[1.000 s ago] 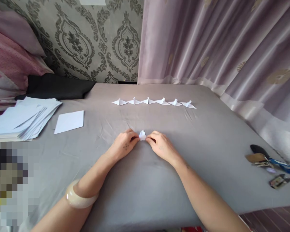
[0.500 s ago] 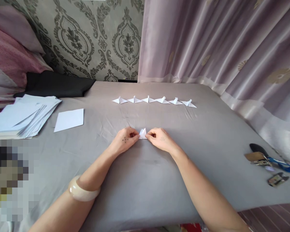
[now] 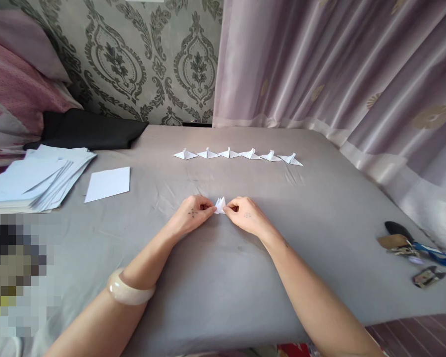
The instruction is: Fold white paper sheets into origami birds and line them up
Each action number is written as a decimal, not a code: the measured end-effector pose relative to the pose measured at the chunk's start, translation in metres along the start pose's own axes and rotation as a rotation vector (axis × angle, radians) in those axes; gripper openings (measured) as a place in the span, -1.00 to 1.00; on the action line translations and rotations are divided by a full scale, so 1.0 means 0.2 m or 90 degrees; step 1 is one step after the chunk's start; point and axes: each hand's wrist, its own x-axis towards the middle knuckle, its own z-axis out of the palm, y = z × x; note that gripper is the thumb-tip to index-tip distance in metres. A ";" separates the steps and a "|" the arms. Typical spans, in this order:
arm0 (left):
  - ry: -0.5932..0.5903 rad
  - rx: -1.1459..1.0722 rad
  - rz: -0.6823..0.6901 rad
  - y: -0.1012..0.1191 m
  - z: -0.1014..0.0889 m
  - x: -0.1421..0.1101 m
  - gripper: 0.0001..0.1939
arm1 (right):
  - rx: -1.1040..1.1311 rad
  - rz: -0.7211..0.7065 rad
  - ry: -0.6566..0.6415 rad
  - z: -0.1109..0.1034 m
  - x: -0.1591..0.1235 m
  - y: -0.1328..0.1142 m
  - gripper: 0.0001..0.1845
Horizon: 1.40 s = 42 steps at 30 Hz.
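Head view: grey cloth (image 3: 223, 297) spreads under the work, a paper stack (image 3: 26, 181) at left and six winged paper figures (image 3: 229, 154) in a row farther off. Nearer, the left hand (image 3: 192, 213) and right hand (image 3: 246, 214) face each other, fingers pinched narrow on opposite sides of a small folded paper (image 3: 220, 205). It sits between the fingertips, points upward; whether its lower edge touches the cloth, I cannot tell. Shaping its folds seems the step in hand; the next move probably calls for light, even pressure from both sides.
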 end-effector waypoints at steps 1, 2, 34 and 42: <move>0.004 0.009 0.000 -0.01 0.01 0.00 -0.71 | 0.003 0.006 0.000 0.00 0.00 0.00 -0.76; 0.004 0.017 0.000 -0.01 0.01 0.01 -0.71 | 0.007 0.014 -0.002 0.00 0.00 0.00 -0.77; 0.091 0.169 0.132 -0.07 0.13 -0.03 -0.85 | -0.163 -0.103 0.124 0.12 -0.08 0.02 -0.85; 0.070 0.534 0.209 0.03 0.21 -0.16 -0.64 | -0.301 -0.278 0.042 0.08 -0.16 -0.02 -0.59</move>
